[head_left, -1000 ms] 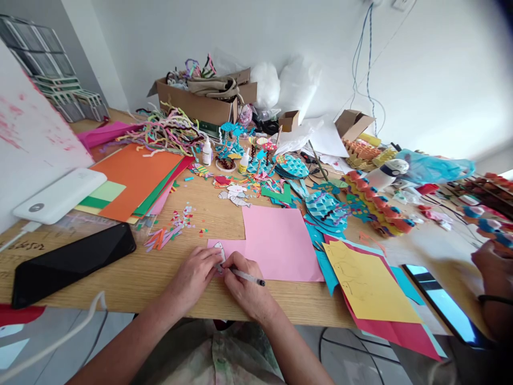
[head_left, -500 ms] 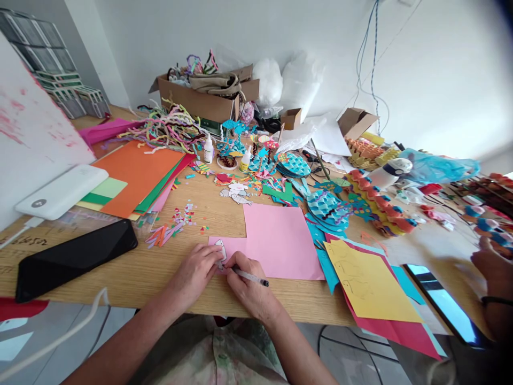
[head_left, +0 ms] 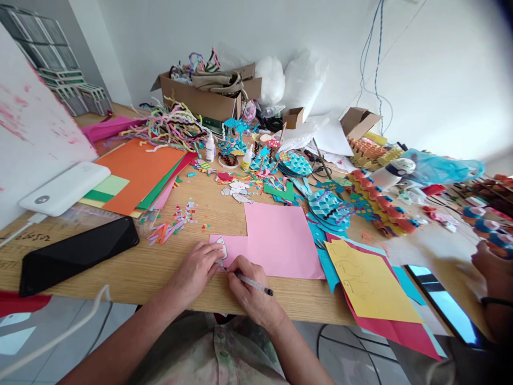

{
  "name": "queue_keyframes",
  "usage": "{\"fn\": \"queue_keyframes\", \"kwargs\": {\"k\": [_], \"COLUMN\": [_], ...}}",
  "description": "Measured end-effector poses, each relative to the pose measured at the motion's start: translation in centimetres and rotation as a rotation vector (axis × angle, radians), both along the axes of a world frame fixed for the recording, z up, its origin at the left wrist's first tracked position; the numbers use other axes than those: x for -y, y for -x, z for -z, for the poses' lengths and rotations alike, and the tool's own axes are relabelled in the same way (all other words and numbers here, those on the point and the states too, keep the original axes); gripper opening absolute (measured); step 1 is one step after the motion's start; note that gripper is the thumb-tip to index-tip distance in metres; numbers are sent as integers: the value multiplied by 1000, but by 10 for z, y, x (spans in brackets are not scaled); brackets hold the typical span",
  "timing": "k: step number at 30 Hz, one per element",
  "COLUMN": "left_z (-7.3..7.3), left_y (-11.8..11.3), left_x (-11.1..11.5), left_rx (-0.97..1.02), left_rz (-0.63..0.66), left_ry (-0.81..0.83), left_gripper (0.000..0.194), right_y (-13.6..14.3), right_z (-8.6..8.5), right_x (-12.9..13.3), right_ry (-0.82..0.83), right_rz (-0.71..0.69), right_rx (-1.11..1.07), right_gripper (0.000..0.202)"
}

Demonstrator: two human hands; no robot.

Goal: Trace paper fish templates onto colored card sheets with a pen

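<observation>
Head camera brings me both bare hands, low in the centre of the frame over the desk [head_left: 152, 267]. I have the right hand [head_left: 250, 291] clamped on a pen [head_left: 253, 282], thumb and fingers closed round its front part. The pen's long axis runs on a slant: its writing end points to the upper left, towards the left hand's fingertips, and its dark rear end to the lower right. The tip is by the lower end of a small white cutout [head_left: 223, 244] with a dark outline; whether it touches paper, I cannot tell.

That cutout lies on a narrow pink piece [head_left: 237, 243], just left of the lower centre, its long axis running nearly up and down the frame. The left hand [head_left: 196, 270] partly covers it, fingers extended and close together; I cannot make out whether they pinch it or only press. Right of the narrow piece I see a large pink sheet [head_left: 284, 240].

Towards the lower right, a yellow sheet [head_left: 377, 283] with drawn outlines lies over red paper [head_left: 404, 337]. At the left, a black phone [head_left: 80, 254] slants upward to the right, below a white power bank [head_left: 66, 187]. At the right edge, another person's hand [head_left: 492, 267] is near a lit phone [head_left: 443, 305].
</observation>
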State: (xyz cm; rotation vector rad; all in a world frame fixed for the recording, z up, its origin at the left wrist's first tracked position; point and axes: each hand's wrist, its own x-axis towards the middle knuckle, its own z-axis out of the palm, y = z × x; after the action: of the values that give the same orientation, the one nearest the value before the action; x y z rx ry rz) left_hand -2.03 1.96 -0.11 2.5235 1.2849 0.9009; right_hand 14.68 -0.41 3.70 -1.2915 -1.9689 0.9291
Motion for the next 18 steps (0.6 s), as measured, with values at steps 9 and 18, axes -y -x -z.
{"fn": "queue_keyframes", "kwargs": {"k": [9,18], "left_z": [0,0], "left_y": [-1,0], "left_x": [0,1], "left_rx": [-4,5], "left_rz": [-8,-13], "left_ry": [3,9], "left_gripper": [23,24], "right_y": [-1,-3], "right_z": [0,1], "right_x": [3,0], "right_ry": [21,36], "right_rz": [-2,38], "right_rx": [-8,-72], "right_gripper": [12,12]}}
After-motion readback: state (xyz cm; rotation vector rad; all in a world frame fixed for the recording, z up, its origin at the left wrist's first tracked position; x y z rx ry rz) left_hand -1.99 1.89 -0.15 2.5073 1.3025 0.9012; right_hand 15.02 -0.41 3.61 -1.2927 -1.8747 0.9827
